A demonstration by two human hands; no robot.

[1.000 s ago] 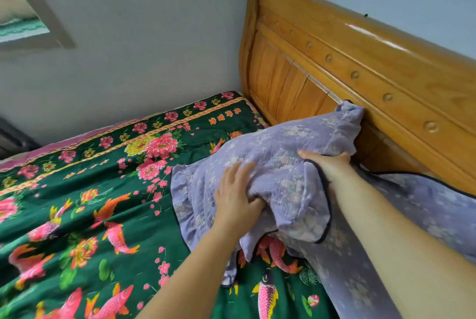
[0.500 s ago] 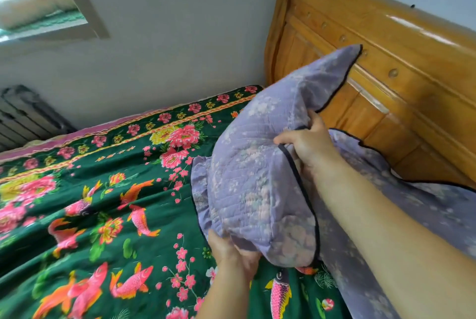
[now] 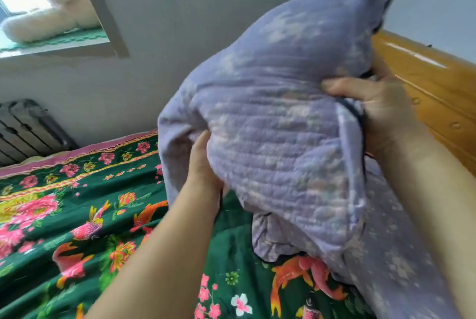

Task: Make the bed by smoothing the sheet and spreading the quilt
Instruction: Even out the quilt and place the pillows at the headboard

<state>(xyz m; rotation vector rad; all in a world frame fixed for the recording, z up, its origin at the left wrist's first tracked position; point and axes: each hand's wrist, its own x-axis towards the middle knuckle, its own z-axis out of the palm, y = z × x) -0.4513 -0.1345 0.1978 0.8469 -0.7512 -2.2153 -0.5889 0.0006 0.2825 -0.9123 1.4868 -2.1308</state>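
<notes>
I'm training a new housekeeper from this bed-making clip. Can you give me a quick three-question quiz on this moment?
1. True or false: the purple quilt lies flat on the bed.
2. Which hand grips the quilt nearest the wooden headboard? A) left hand B) right hand
3. Fill in: the green sheet is printed with flowers and ____.

Key: 1 false, both hands hold it bunched up above the sheet. 2 B. 3 fish.
</notes>
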